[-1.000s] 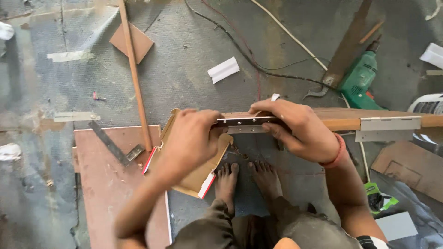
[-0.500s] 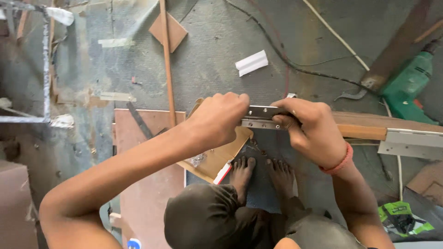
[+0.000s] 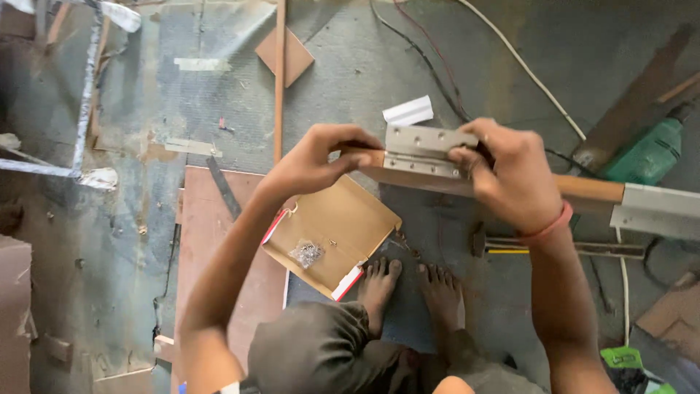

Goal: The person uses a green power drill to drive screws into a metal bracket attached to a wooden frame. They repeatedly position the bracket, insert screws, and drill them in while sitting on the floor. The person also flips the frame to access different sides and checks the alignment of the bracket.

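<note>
Both hands (image 3: 321, 157) (image 3: 510, 175) around metal hinge (image 3: 423, 151) between them

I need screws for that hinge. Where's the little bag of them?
In the head view, the small bag of screws lies in the open cardboard box on the floor, below the left hand, just left of the bare feet.

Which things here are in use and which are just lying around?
In use: left hand, right hand, hinge, wood strip, open box, screws.
Lying about: green drill, hammer, white paper, square offcut.
</note>
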